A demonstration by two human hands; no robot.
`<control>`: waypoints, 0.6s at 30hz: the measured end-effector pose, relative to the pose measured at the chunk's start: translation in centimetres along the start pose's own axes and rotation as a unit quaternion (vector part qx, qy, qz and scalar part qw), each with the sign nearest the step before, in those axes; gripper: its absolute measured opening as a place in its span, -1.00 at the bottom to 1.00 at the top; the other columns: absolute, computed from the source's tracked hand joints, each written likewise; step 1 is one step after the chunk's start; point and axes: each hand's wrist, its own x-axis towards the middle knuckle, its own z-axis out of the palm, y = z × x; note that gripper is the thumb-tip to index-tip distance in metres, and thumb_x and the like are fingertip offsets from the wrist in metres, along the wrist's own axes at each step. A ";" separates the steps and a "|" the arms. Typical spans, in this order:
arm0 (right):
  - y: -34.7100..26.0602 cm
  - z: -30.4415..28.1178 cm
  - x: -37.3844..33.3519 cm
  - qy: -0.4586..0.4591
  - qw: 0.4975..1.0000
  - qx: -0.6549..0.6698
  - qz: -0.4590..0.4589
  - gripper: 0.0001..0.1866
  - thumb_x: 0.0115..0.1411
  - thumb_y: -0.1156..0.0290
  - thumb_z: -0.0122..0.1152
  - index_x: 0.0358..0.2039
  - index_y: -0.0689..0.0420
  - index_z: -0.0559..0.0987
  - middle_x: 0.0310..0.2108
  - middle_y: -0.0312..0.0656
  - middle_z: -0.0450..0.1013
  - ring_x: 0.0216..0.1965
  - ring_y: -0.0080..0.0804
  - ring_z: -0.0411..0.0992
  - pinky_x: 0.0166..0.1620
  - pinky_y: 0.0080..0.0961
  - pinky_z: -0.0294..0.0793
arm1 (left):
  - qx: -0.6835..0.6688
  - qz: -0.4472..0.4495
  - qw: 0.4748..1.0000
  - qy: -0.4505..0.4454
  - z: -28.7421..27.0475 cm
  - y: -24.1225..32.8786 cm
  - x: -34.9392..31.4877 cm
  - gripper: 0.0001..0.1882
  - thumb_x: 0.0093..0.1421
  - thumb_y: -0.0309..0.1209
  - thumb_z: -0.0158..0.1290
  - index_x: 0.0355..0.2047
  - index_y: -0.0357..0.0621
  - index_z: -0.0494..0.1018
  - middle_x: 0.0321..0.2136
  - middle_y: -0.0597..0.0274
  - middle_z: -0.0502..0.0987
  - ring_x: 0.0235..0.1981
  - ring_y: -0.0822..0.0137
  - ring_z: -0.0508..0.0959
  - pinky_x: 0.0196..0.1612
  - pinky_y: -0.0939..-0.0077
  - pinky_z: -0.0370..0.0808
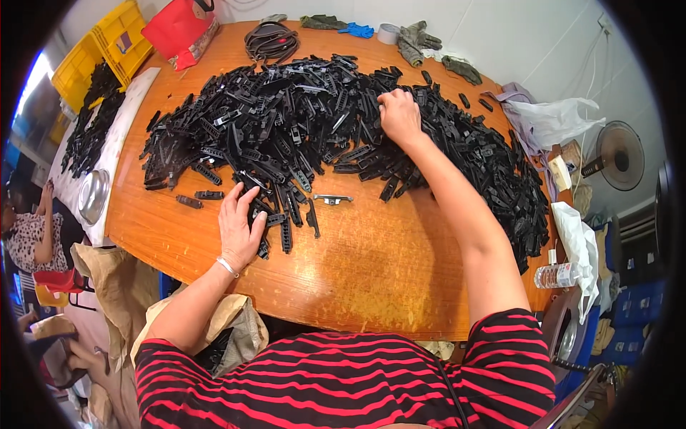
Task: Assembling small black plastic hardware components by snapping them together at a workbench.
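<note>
A large heap of narrow black plastic parts (271,107) spreads across the wooden table (371,264). My left hand (241,223) rests at the heap's near left edge, fingers apart, touching a few parts. Deep in the middle of the heap, my right hand (400,116) has its fingers curled in; what they hold, if anything, is hidden. A single part with a silvery strip (333,199) lies apart on the bare wood between my hands. Two loose black parts (189,201) lie left of my left hand.
Yellow crates (121,36) and a second table with more black parts stand at left, near a seated person (43,236). A cable coil (271,43), gloves (418,43) and tape line the far edge. A bottle (554,276) and fan (619,156) are at right.
</note>
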 end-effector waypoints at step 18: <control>-1.8 1.3 -4.5 -0.104 0.991 0.082 0.032 -0.59 0.08 0.22 0.23 -0.05 0.05 0.53 -0.04 -0.12 0.37 0.01 -0.09 0.40 0.02 -0.20 0.45 | 0.005 0.004 1.000 0.010 0.2 -0.5 -0.1 -0.50 0.18 -0.29 0.08 0.15 0.07 0.34 0.23 0.00 0.19 0.26 -0.04 0.18 0.29 0.11 0.09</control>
